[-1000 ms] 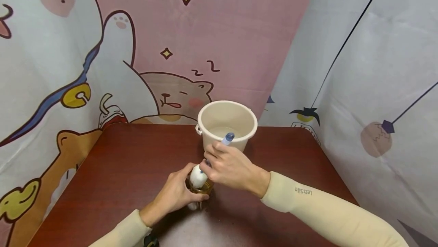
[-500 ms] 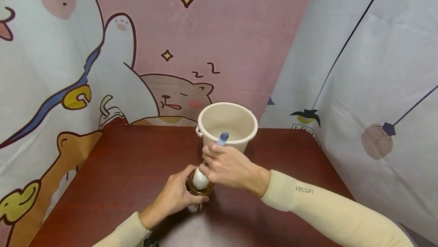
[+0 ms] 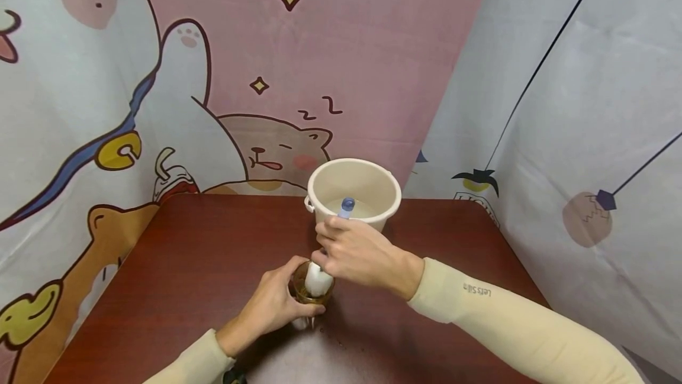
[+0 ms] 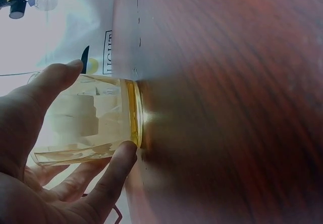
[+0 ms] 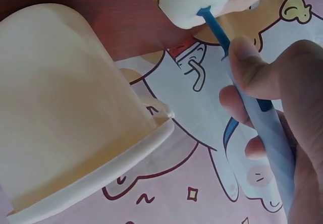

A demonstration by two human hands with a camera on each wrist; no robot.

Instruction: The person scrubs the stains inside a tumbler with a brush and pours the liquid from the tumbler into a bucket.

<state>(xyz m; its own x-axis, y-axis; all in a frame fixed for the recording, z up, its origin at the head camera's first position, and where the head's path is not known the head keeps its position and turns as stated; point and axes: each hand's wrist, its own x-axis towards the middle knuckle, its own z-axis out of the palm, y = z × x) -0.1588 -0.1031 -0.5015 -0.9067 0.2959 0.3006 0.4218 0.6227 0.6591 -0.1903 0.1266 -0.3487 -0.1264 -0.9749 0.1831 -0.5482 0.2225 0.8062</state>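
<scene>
My left hand (image 3: pixel 272 298) holds an amber-tinted drinking glass (image 4: pixel 91 118), its fingers and thumb wrapped around the side. The glass base sits on or just above the brown table; I cannot tell which. In my right hand (image 3: pixel 359 254) is a cup brush with a pale blue handle (image 5: pixel 272 143) and a white sponge head (image 3: pixel 318 280). The handle slants up and away from the glass. Part of the sponge is inside the glass mouth, seen as a pale shape through the wall in the left wrist view. Right-hand fingers cover the middle of the handle.
A cream bucket (image 3: pixel 391 194) with some liquid at its bottom stands just beyond the hands. The reddish-brown table (image 3: pixel 224 230) runs back to a cartoon-print cloth (image 3: pixel 383 47), with a pale cloth at the right. Small drops lie near the glass.
The sponge head has shifted rightward in the glass mouth, and the handle's end has swung left and slightly up. The left hand stays in place around the glass.
</scene>
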